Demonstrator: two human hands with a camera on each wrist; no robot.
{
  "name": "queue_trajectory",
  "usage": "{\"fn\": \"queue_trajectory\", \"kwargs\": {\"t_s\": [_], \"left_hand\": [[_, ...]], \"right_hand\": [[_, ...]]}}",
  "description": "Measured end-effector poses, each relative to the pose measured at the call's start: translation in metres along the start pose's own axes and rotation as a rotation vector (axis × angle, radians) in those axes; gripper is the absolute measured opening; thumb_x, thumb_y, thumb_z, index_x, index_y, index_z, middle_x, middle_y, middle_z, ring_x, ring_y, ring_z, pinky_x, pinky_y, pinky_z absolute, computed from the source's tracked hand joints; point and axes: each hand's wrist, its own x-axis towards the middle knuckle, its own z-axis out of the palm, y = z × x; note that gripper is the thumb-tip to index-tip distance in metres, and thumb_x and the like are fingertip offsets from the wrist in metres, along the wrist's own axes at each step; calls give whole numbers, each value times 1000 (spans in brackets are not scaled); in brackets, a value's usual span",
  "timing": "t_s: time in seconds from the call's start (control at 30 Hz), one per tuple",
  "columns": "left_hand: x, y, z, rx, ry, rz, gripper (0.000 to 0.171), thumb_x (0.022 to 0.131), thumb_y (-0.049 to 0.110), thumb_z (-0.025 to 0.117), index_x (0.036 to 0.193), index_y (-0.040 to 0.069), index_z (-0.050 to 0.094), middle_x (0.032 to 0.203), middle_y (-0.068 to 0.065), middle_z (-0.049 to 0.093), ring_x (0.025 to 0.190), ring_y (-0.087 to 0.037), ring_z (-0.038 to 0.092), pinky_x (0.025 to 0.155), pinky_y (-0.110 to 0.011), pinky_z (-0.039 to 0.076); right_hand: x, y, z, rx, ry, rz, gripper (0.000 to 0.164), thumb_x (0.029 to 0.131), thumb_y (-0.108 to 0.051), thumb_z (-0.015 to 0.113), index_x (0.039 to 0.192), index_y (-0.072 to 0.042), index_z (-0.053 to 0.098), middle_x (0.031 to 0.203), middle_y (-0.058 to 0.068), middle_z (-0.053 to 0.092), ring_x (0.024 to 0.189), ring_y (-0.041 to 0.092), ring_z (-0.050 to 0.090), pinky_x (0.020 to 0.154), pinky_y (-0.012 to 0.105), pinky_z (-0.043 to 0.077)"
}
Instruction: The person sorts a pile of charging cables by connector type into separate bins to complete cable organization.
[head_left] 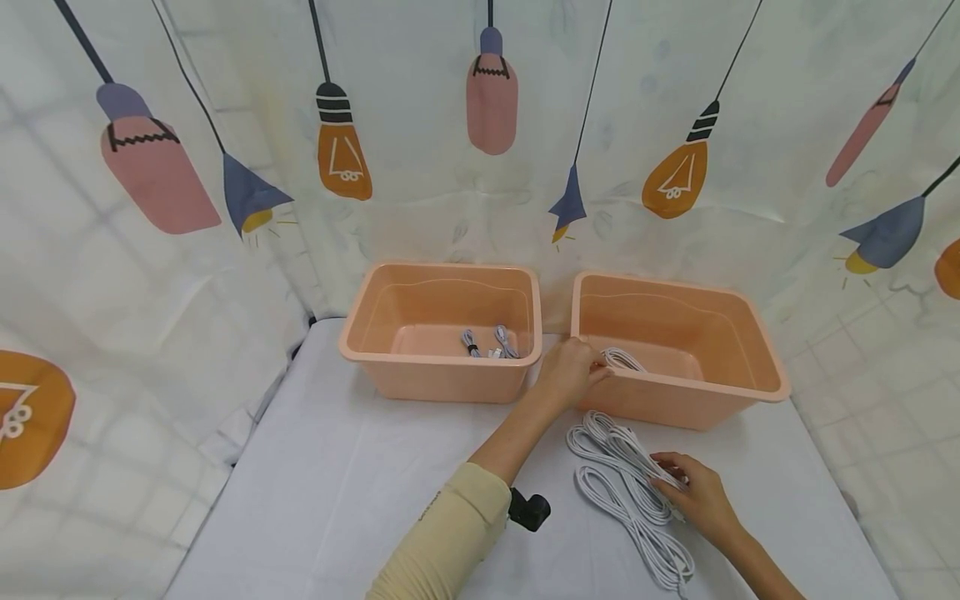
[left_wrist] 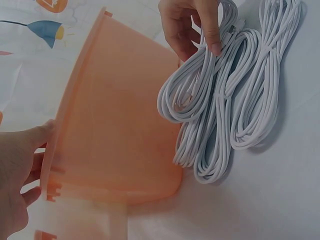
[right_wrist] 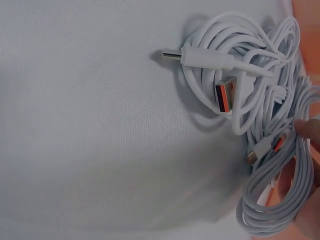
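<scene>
My left hand [head_left: 570, 371] grips the rim of the right-hand peach bin [head_left: 675, 400] at its near left corner. The left wrist view shows the thumb on one side of that rim and curled fingers [left_wrist: 34, 195] on the other. Just inside the bin, close to these fingers, lies a coiled white cable [head_left: 622, 359]. On the table in front, my right hand [head_left: 693, 492] pinches a bundled white USB cable [right_wrist: 280, 200] between thumb and fingers. More white cable bundles [head_left: 637, 533] lie beside and under it, with USB plugs [right_wrist: 227, 95] showing at their ends.
A second peach bin [head_left: 442, 379] stands to the left, with small grey cables [head_left: 502, 340] inside. Behind both bins hangs a lamp-patterned curtain [head_left: 420, 208]. A white cloth [head_left: 337, 500] covers the table. A black wrist mount [head_left: 529, 510] sits by the left sleeve.
</scene>
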Motion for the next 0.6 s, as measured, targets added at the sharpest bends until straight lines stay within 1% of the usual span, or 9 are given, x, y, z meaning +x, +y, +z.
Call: {"fn": "queue_trajectory", "kwargs": {"t_s": [0.13,0.3,0.37,0.47,0.6], "left_hand": [[-1,0,0,-13,-2,0,18,96,33,79,106,19,86,90,4,76,85,-12,64,71,-22,49],[0,0,0,-9,-5,-3,19,97,34,78,106,20,86,90,4,76,85,-13,64,71,-23,49],[0,0,0,0,-4,-2,19,97,35,78,106,20,86,89,4,76,85,-13,65,71,-24,50],[-1,0,0,11,6,5,18,97,35,78,105,22,86,88,4,74,85,-12,66,72,-24,51],[0,-1,1,21,19,19,16,96,35,79,103,22,87,86,5,73,84,-11,65,71,-24,51]], "right_hand": [[1,-3,-2,-14,-1,-8,35,77,3,89,109,-2,76,95,3,76,78,5,63,65,26,53],[3,-7,-8,-43,-40,30,33,79,3,86,111,0,76,98,7,77,79,8,63,65,27,54],[5,-9,-11,-52,-59,49,32,81,2,85,112,0,76,98,7,77,80,7,63,67,27,54],[6,-10,-14,-61,-77,55,33,81,2,85,113,0,76,98,6,77,82,5,62,67,27,55],[7,-12,-18,-43,-77,33,36,81,2,86,115,-2,76,96,3,76,81,1,62,65,26,55]]}}
